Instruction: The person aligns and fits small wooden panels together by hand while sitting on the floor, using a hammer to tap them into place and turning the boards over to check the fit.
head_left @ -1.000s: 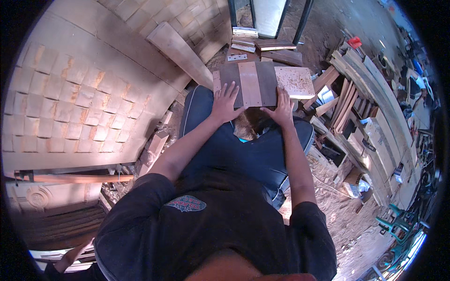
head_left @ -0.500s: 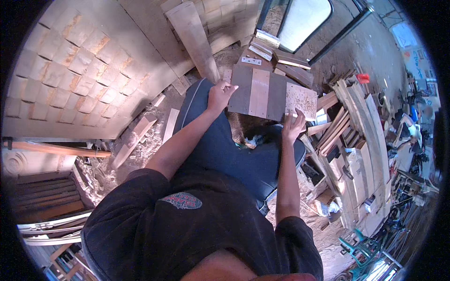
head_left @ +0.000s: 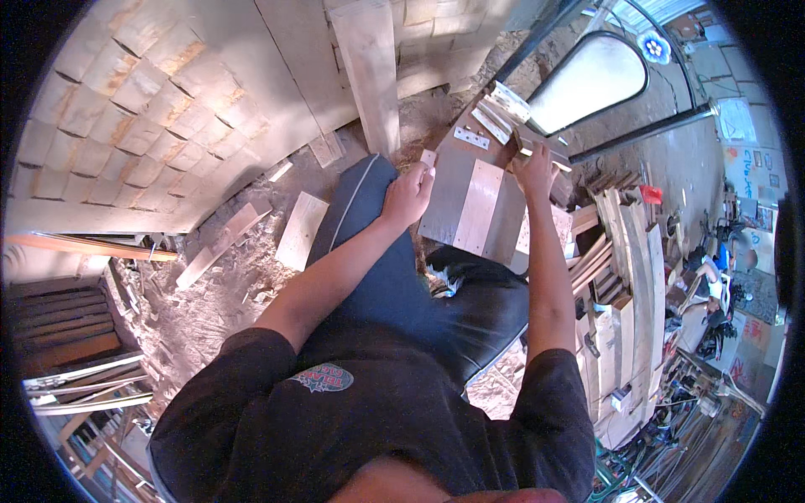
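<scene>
- Left hand [head_left: 408,195] sits on the left edge of the wooden panel [head_left: 478,205], fingers curled round that edge and gripping it; the thumb side faces the far end
- Right hand [head_left: 533,168] is up at the panel's far right corner, fingers closed over the edge there and holding it; how the fingertips lie behind the board cannot be told
- The panel rests tilted over the person's knees, in front of the dark trousers [head_left: 419,285]; a pale strip [head_left: 478,208] runs down its middle between two grey-brown fields; its near edge hangs just above the lap
- At the panel's far end, small pale metal plates [head_left: 493,117] lie on or just beyond the board; which of the two is unclear
- Left of the left hand, open dusty floor [head_left: 218,310] strewn with chips; a short light board [head_left: 301,230] lies flat there, well apart from the panel; a longer plank [head_left: 371,71] leans away at the far side
- Right of the right hand, room is tight; stacked timber offcuts [head_left: 625,277] stand close beside the panel's right edge
- Far right, an arched window frame [head_left: 587,80] stands beyond the panel
- Far left, a patterned wooden surface [head_left: 142,126] of pale squares fills that side
</scene>
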Available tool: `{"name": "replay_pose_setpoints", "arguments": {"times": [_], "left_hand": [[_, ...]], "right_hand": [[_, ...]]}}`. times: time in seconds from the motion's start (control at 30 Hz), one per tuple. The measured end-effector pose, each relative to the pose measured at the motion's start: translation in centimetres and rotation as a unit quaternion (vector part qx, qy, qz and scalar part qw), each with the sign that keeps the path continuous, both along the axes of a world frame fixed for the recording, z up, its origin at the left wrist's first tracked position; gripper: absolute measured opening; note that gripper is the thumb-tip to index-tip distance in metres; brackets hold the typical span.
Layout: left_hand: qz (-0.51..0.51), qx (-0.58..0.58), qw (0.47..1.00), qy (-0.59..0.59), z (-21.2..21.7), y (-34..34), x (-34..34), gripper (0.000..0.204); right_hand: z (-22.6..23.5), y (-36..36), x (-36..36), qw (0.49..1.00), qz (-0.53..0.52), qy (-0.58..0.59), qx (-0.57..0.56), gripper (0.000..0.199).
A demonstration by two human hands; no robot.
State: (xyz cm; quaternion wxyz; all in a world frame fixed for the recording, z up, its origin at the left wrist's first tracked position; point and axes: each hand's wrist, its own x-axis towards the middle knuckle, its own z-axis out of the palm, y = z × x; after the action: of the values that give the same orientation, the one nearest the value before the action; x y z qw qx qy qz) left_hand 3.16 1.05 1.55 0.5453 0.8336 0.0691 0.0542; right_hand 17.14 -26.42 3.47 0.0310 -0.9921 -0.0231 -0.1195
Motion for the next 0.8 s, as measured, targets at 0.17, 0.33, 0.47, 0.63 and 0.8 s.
{"name": "replay_pose_setpoints", "arguments": {"times": [0.17, 0.33, 0.47, 0.63, 0.8], "left_hand": [[-0.01, 0.004, 0.999, 0.035, 0.3, 0.4, 0.5, 0.032], [-0.022, -0.01, 0.999, 0.029, -0.1, 0.7, 0.8, 0.031], [-0.045, -0.025, 0.999, 0.014, 0.3, -0.7, 0.8, 0.031], [-0.051, -0.044, 0.998, 0.021, 0.6, -1.5, 0.6, 0.029], [-0.029, -0.061, 0.998, 0.021, -0.5, -0.6, -0.1, 0.033]], "right_hand": [[-2.1, 0.8, 4.4, 0.983, -0.013, 0.118, -0.138, 0.039], [-2.4, -1.9, 4.5, 0.971, 0.06, 0.041, -0.229, 0.026], [2.3, -8.6, 3.1, 0.976, -0.044, -0.082, -0.197, 0.02], [10.3, -16.0, -4.0, 0.922, -0.231, -0.207, 0.234, 0.031], [5.6, -14.0, -15.7, 0.576, -0.158, -0.192, 0.779, 0.035]]}}
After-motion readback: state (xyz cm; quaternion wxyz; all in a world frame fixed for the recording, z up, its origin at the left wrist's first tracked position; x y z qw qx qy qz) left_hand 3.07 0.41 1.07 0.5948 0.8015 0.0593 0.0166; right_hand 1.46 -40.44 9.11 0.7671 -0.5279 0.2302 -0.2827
